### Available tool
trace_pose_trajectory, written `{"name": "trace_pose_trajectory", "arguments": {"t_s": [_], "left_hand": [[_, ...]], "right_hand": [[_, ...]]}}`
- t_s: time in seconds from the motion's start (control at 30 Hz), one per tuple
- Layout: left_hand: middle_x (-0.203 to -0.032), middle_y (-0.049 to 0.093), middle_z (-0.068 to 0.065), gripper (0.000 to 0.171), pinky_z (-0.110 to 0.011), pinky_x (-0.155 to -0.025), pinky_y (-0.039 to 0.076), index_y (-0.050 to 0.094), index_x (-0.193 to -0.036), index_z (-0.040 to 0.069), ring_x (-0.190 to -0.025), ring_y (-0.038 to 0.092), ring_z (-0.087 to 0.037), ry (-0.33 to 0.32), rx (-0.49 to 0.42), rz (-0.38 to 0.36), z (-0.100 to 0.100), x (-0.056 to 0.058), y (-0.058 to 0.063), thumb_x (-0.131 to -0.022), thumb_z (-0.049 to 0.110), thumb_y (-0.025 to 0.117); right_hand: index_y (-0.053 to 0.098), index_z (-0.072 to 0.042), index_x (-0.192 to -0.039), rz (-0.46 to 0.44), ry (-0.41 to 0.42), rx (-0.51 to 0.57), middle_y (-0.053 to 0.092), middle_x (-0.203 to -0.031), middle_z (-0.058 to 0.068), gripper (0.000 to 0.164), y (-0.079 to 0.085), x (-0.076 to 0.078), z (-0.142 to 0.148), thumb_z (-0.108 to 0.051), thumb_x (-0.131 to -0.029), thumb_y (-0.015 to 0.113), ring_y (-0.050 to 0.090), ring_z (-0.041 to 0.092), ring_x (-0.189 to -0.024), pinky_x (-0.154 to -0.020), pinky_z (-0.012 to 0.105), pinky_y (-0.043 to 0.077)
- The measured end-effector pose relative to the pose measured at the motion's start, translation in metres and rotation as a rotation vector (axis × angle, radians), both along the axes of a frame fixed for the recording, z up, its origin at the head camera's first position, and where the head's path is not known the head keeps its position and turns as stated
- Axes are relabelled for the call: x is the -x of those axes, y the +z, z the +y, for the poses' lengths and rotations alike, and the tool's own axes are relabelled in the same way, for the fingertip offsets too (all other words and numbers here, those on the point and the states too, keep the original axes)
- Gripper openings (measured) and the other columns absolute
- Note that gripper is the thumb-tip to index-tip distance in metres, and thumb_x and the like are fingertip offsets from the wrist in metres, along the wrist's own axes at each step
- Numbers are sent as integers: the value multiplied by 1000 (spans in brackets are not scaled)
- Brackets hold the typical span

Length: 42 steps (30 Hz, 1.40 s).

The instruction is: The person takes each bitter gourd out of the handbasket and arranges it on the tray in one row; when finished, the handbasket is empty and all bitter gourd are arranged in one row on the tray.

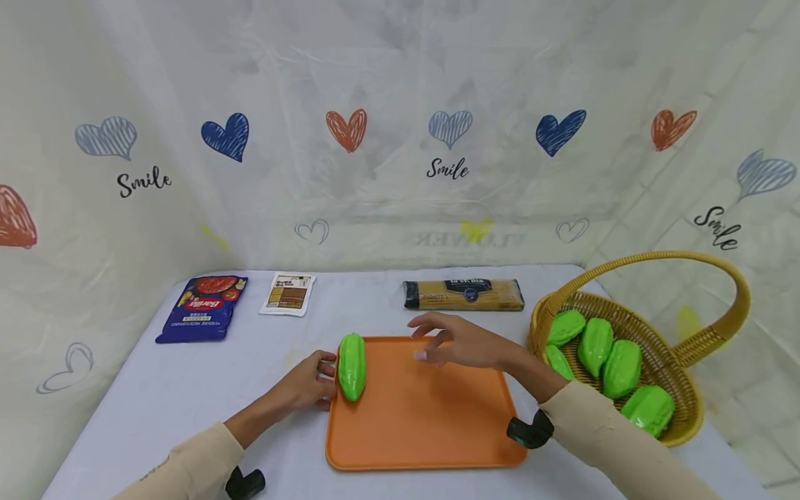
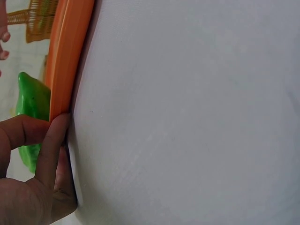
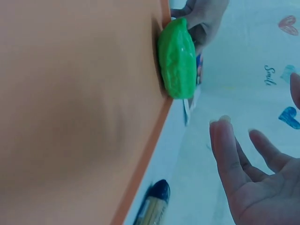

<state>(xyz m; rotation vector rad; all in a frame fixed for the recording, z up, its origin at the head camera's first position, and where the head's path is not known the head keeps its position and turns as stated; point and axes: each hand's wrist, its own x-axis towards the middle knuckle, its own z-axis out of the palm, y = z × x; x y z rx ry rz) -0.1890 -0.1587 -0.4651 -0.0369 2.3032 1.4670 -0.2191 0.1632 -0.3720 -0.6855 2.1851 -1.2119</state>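
A glossy green, ridged piece that looks like a star fruit (image 1: 352, 368) lies lengthwise at the far left corner of the orange tray (image 1: 431, 423). My left hand (image 1: 307, 382) holds the tray's left rim beside it, with bent fingers against the edge. In the left wrist view, the tray wall (image 2: 65, 61) meets my fingertips, and the green fruit (image 2: 33, 101) shows behind them. Over the tray's far part hovers my right hand (image 1: 459, 340), its fingers spread and holding nothing. The right wrist view shows that hand (image 3: 262, 183) apart from the fruit (image 3: 177, 58).
A wicker basket (image 1: 690, 410) with a tall handle stands right of the tray, containing several similar green fruits (image 1: 621, 368). Along the back lie a blue Barilla packet (image 1: 203, 309), a white and brown sachet (image 1: 289, 294) and a pack of spaghetti (image 1: 464, 295).
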Motion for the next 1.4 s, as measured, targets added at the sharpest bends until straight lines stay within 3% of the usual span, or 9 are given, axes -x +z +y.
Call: {"name": "trace_pose_trajectory", "arguments": {"t_s": [0.13,0.33,0.7,0.83,0.97,1.17,1.3,1.4], "left_hand": [[-115,55,-15,69,-36,-66,63,43,-141,-4,-94,63,-21,-3,-5,2,0,-1,-1,-78,-2,71],[-114,54,-15,69,-37,-66,63,43,-140,-4,-93,62,-22,-4,-18,1,-2,-3,-2,-77,-3,70],[-118,55,-16,69,-37,-68,63,42,-141,-3,-90,64,-22,11,9,-17,-5,-4,-4,-78,-2,70],[-117,55,-16,70,-37,-68,63,42,-141,-3,-90,64,-22,-2,1,-9,-4,-3,-4,-77,-1,69],[-117,55,-16,69,-38,-68,63,42,-141,-4,-90,63,-21,-14,-12,3,0,-2,-3,-78,-2,70],[-116,55,-15,70,-37,-67,63,42,-141,-3,-90,63,-21,-13,-4,9,0,0,-2,-78,-2,70],[-117,54,-15,70,-37,-67,63,41,-141,-3,-91,63,-21,-19,-3,8,0,0,-2,-77,-1,70],[-117,54,-15,71,-37,-67,63,41,-141,-4,-91,63,-21,-18,-6,6,0,0,-2,-77,-1,70]], "right_hand": [[46,-22,-146,9,37,-9,51,-143,8,59,3,-5,17,-35,-93,69,62,21,-118,-97,38,54],[47,-17,-145,22,90,27,51,-143,11,52,6,-10,43,-24,-96,66,62,27,-118,-98,37,54],[46,-5,-144,-50,171,100,53,-138,20,45,13,-20,97,-8,-99,56,62,30,-117,-95,35,57],[44,-1,-144,-51,220,130,55,-135,19,45,19,-28,118,-4,-100,52,63,28,-116,-96,32,56],[44,1,-144,-116,222,151,58,-133,13,43,24,-34,141,0,-101,48,63,26,-115,-96,32,56],[44,3,-143,-200,266,202,57,-136,17,43,32,-32,174,6,-100,42,60,27,-120,-92,35,58],[41,11,-142,-192,282,221,55,-137,22,42,36,-28,194,8,-100,39,60,27,-119,-94,33,57],[41,11,-141,-159,247,185,56,-135,22,41,38,-23,207,8,-100,39,61,26,-118,-95,30,56]]}}
